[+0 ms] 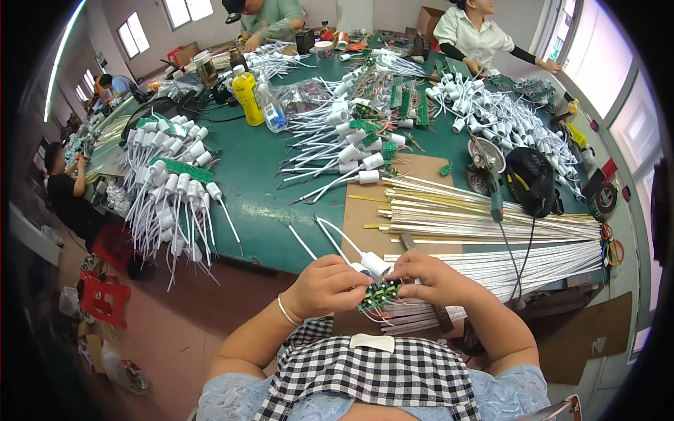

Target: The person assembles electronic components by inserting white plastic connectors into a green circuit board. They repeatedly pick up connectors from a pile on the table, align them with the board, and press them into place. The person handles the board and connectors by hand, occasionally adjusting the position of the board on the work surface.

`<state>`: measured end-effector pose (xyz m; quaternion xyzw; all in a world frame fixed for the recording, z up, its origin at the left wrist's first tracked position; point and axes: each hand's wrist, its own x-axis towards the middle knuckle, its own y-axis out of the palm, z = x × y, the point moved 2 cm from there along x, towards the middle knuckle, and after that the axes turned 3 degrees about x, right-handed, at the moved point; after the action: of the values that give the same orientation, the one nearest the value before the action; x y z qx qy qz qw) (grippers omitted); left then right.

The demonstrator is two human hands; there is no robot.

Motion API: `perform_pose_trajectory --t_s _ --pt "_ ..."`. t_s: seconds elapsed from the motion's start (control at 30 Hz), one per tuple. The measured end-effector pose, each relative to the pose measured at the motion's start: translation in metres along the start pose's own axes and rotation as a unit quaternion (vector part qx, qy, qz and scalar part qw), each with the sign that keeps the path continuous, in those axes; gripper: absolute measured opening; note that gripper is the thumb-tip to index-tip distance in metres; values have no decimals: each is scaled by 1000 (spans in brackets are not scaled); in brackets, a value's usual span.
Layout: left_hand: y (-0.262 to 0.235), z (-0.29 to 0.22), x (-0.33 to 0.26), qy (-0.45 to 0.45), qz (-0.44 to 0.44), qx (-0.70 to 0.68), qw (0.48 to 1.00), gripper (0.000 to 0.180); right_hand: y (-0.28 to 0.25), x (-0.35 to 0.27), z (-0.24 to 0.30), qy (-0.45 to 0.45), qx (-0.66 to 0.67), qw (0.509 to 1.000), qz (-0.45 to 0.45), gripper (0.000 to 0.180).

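Close in front of my body, a small green circuit board (379, 293) with components and thin red and white wires is held between both hands. My left hand (328, 283), with a white bangle at the wrist, pinches its left end. My right hand (430, 279) is closed at its right end; its fingertips hide what exactly they grip. Just beyond the fingers lies a white cylindrical lamp socket (374, 264) with a white cable trailing up and left. Another white socket beside it is partly hidden by my left hand.
Long metal-and-white strips (484, 217) cover the right side over a brown board (421, 168). A soldering-station stand (486, 165) stands beyond them. Piles of white sockets lie left (175, 182) and far right (491, 119). A yellow bottle (247, 97) stands upright. Other people work across the table.
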<state>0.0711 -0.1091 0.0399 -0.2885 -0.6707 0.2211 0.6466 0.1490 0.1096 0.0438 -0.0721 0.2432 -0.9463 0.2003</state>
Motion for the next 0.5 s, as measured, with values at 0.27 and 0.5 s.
perform_pose_trajectory --t_s 0.27,0.5 --pt "1 0 -3 10 14 3 1000 15 -1 -4 -3 19 -96 994 38 26" --pt "0 -3 7 -24 68 -14 997 12 -2 -2 9 2 -197 980 12 14"
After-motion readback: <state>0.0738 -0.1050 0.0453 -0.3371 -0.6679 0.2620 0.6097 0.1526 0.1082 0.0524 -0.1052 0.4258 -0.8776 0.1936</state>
